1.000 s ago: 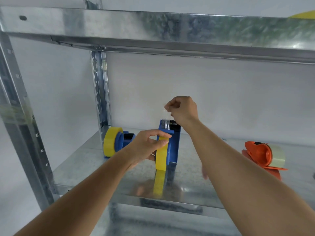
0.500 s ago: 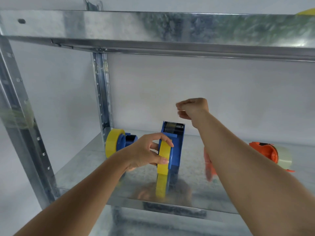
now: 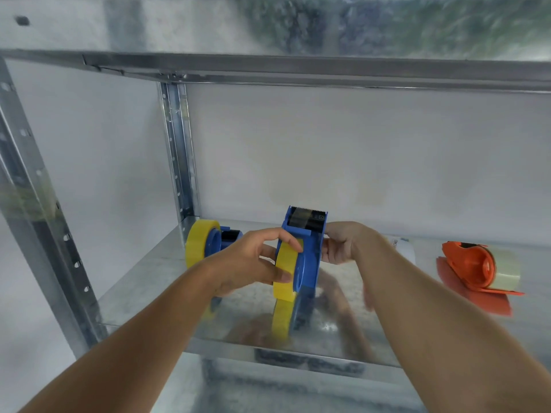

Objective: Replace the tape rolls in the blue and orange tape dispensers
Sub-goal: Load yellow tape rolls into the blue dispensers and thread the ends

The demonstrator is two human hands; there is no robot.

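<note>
We steady the light, rigid blue dispenser (image 3: 307, 257) with the right hand (image 3: 340, 244) gripping its side, while the left hand (image 3: 253, 260) pinches the smooth yellow tape roll (image 3: 286, 268) by its rim.

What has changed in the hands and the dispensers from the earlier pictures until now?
The right hand came down from above the cutter, where it pinched the tape end, and now grips the right side of the middle blue dispenser. The left hand still holds that dispenser's yellow roll. The other blue dispenser and the orange dispenser stayed on the shelf.
</note>
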